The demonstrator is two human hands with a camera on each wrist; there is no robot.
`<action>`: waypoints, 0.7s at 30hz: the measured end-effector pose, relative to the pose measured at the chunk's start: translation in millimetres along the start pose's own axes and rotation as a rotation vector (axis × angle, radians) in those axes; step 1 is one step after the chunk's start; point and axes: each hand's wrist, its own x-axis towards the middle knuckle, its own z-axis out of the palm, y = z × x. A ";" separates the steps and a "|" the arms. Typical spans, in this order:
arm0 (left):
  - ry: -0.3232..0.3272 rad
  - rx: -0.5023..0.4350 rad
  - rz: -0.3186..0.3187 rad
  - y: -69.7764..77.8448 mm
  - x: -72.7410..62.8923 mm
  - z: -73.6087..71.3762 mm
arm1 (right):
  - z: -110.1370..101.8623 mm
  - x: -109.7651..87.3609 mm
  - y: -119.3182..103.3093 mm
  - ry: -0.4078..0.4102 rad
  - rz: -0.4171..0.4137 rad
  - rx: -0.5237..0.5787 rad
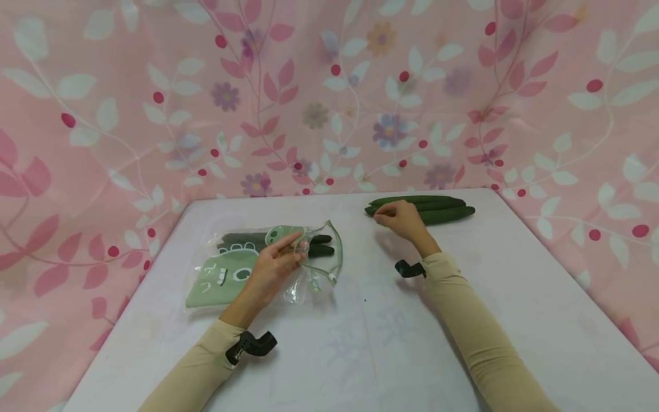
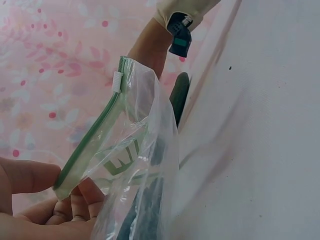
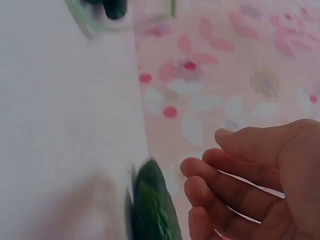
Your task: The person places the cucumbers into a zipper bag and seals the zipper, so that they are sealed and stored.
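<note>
A clear zip bag (image 1: 221, 280) with a green cartoon print lies on the left of the table, its slider-topped mouth held apart and facing right. Inside it are cucumbers (image 1: 322, 250), their dark ends showing at the mouth. My left hand (image 1: 275, 266) pinches the green zip edge of the bag between thumb and fingers, as the left wrist view shows. Further right, a small group of cucumbers (image 1: 448, 215) lies side by side at the back of the table. My right hand (image 1: 404, 220) hovers at their left end, fingers loosely bent, with nothing in its grasp.
A white cloth covers the table (image 1: 360, 343); a tiny dark speck (image 1: 365, 300) lies near its middle. Behind the back edge hangs a pink floral curtain (image 1: 329, 103). Each wrist wears a black camera mount (image 1: 410, 269).
</note>
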 end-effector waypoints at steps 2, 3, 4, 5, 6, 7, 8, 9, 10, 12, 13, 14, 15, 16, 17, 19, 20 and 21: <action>0.003 0.002 -0.001 -0.7 -0.4 0.1 | -11.1 -1.9 9.4 0.034 0.017 -0.026; 0.007 0.001 -0.001 -0.9 -0.5 0.4 | -16.0 -2.7 13.6 0.053 0.025 -0.040; 0.010 0.001 -0.001 -1.0 -0.6 0.5 | -20.9 -3.7 17.8 0.071 0.040 -0.047; 0.012 -0.003 -0.002 -1.1 -0.6 0.6 | -25.5 -4.8 22.7 0.089 0.053 -0.055; 0.012 -0.006 -0.004 -1.2 -0.5 0.7 | -30.3 -6.2 27.9 0.105 0.067 -0.064; 0.013 -0.006 -0.005 -1.0 -0.5 0.6 | -34.7 -7.2 32.9 0.122 0.083 -0.075; 0.014 -0.009 -0.007 -0.8 -0.5 0.7 | -39.0 -8.6 38.3 0.137 0.097 -0.090; 0.012 -0.009 -0.008 -0.7 -0.6 0.6 | -43.3 -10.2 43.4 0.148 0.115 -0.108; 0.009 -0.006 -0.010 -0.6 -0.5 0.3 | -47.9 -11.9 48.9 0.156 0.130 -0.123; 0.007 -0.005 -0.014 -0.7 -0.6 0.2 | -56.5 -15.5 59.1 0.166 0.153 -0.160; 0.008 -0.003 -0.015 -0.7 -0.6 0.2 | -60.6 -17.3 63.6 0.173 0.164 -0.172; 0.009 -0.002 -0.016 -0.7 -0.7 0.1 | -64.6 -19.2 68.0 0.178 0.172 -0.187; 0.009 0.000 -0.016 -0.7 -0.8 0.2 | -68.5 -21.1 71.4 0.183 0.183 -0.194; 0.009 0.002 -0.016 -0.7 -0.8 0.2 | -72.3 -23.0 74.6 0.192 0.194 -0.203; 0.012 0.000 -0.017 -0.6 -0.9 0.4 | -75.8 -25.0 77.7 0.200 0.207 -0.209; 0.015 0.001 -0.015 -0.6 -0.8 0.7 | -82.9 -29.1 83.6 0.216 0.235 -0.218; 0.016 0.002 -0.015 -0.6 -0.7 0.8 | -86.3 -31.2 86.4 0.223 0.245 -0.227; 0.014 0.006 -0.014 -0.5 -0.8 0.9 | -89.5 -33.1 88.8 0.228 0.255 -0.235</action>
